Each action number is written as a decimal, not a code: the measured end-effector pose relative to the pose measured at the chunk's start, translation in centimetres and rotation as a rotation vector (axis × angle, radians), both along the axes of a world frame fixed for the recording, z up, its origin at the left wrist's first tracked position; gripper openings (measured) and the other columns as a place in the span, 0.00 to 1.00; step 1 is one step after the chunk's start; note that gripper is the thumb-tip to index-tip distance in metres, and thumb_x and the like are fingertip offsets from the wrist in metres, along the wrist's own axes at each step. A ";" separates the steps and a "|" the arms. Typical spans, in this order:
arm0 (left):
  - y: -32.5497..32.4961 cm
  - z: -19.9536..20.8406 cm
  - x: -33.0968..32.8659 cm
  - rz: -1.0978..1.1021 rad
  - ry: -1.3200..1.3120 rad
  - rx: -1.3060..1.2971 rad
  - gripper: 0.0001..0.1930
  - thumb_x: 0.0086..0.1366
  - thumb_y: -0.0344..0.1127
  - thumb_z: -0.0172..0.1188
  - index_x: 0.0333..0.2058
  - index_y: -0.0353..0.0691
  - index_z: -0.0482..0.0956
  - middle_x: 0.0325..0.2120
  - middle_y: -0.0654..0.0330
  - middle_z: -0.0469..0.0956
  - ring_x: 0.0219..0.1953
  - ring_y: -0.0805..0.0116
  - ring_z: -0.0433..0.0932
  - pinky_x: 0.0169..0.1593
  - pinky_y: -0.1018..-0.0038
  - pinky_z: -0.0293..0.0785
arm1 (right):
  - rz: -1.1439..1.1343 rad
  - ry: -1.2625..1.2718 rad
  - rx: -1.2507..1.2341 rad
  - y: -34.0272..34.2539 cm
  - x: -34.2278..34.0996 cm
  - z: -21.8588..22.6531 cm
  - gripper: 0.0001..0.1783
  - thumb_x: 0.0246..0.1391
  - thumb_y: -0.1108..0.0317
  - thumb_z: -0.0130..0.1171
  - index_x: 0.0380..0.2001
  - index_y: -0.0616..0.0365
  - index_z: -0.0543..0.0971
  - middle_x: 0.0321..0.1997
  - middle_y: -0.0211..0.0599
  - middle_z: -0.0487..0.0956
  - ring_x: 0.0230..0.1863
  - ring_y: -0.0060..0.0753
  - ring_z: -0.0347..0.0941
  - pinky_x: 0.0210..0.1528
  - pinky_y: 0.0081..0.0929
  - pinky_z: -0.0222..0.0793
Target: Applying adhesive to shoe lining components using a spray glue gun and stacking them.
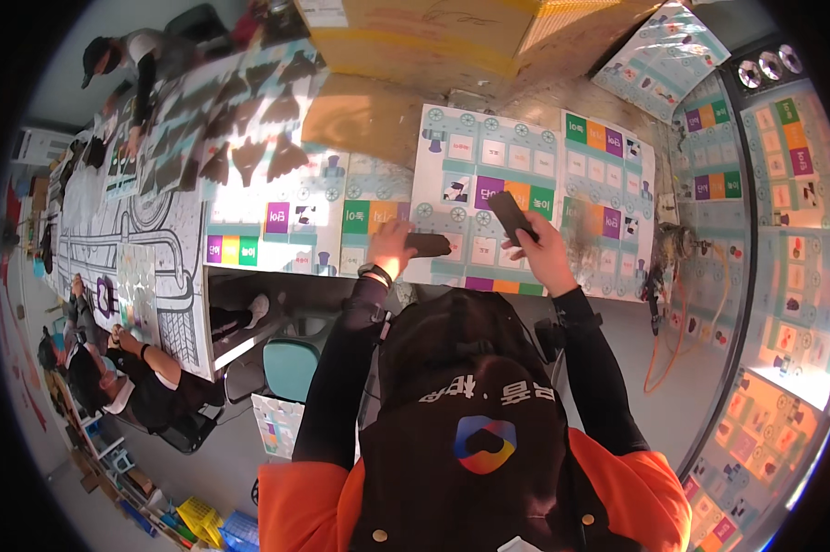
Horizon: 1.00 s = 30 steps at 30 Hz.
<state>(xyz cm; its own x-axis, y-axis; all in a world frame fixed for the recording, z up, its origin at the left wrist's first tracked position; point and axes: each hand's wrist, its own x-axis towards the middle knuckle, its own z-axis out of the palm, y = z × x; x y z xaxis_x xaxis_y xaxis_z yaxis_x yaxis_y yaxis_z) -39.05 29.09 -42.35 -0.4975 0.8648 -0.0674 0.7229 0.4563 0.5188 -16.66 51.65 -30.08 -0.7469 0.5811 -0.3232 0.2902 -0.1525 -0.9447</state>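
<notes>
Two grips | left hand (390, 250) clasps dark bar (431, 245), aimed rightward | right hand (549, 258) pinches dark block (511, 216), slanting forward-left

Large white Korean lettering stands upright across the purple, orange and green blocks of the middle sheet (443, 216). The sheet just to its right (608, 198) carries the same kind of lettered strip upside down. On the sheet at the left (295, 253), a strip in the same three colours shows upright. Small white cards printed on the middle sheet bear short reddish words, too tiny to read. The sheets along the right side (772, 202) repeat the coloured lettered blocks. White characters cross the dark apron (479, 368), partly lost in a fold, above a multicoloured emblem (470, 434). The far cardboard box (415, 41) shows a dark scrawl, illegible
</notes>
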 end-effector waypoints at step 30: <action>5.0 9.3 0.1 -0.354 -0.252 0.446 0.08 0.64 0.26 0.59 0.42 0.35 0.82 0.35 0.60 0.78 0.26 0.71 0.78 0.32 0.75 0.75 | 0.249 -0.085 -0.730 -1.4 -3.9 -1.6 0.16 0.64 0.74 0.50 0.54 0.66 0.72 0.44 0.42 0.81 0.40 0.33 0.83 0.38 0.28 0.79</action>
<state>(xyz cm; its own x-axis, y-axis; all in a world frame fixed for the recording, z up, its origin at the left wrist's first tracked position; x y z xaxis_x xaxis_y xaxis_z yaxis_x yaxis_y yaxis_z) -38.96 34.12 -33.06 -0.1916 0.9463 0.2604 0.6208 -0.0886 0.7789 -20.55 50.21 -31.67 -0.7829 0.0173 -0.6219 0.4646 -0.6486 -0.6029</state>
